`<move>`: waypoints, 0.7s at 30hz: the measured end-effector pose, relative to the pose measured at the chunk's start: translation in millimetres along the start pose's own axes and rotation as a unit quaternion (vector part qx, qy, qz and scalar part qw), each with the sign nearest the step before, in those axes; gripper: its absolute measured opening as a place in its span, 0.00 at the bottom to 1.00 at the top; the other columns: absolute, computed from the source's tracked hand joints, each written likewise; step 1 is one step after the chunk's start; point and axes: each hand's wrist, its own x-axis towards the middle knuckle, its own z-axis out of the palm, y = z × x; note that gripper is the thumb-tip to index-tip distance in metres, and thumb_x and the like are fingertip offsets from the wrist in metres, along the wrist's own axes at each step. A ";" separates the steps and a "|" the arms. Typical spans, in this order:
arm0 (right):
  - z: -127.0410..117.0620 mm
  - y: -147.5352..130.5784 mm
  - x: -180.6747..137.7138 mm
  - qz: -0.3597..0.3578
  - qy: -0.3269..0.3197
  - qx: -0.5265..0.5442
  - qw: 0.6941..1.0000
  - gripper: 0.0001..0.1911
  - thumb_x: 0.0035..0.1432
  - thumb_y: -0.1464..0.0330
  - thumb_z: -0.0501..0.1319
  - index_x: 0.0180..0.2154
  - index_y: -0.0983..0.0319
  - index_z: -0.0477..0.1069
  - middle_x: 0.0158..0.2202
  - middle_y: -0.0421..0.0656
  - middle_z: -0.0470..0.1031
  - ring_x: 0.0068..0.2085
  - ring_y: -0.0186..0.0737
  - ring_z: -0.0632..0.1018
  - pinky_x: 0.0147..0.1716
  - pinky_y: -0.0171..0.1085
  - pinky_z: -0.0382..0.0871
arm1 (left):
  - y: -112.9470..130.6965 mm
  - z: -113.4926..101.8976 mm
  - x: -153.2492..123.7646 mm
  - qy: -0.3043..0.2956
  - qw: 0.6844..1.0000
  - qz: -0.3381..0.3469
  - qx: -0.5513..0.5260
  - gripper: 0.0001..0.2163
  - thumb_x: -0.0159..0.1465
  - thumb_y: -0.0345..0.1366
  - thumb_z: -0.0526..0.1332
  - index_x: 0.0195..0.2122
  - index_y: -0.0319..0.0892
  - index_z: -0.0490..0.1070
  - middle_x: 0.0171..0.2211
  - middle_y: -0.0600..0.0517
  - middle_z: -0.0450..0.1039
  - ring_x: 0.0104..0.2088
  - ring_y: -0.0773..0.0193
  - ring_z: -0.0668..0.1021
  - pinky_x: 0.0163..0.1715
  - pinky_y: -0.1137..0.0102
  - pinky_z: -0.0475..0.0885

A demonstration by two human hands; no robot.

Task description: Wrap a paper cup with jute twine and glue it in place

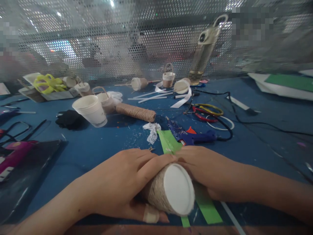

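A paper cup (179,189) wound with brown twine lies on its side near the front edge, its white base facing me. My left hand (132,179) is wrapped over it from the left, with a plaster on the thumb. From the right, my right hand (200,166) rests against the cup's far side, its fingers partly hidden behind it. Under and beside the cup runs a strip of green paper (209,209). Just beyond my hands lie a blue glue gun (193,135) and a crumpled white scrap (153,130).
Stacked paper cups (90,109) and a twine roll (135,112) lie beyond my left hand. Small handled baskets (168,79) and a tilted bottle (204,52) stand by the perforated metal screen (117,49). A magenta glue gun (17,155) sits left; a black cable (269,125) crosses the right.
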 end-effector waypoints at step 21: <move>3.8 0.9 -0.9 0.012 -0.018 0.026 0.999 0.08 0.67 0.67 0.63 0.44 0.62 0.79 0.40 0.49 0.82 0.41 0.48 0.80 0.40 0.43 0.69 | -5.8 8.2 -2.9 0.055 0.997 0.005 -0.050 0.38 0.66 0.54 0.70 0.70 0.46 0.55 0.55 0.39 0.82 0.50 0.43 0.86 0.51 0.53 0.80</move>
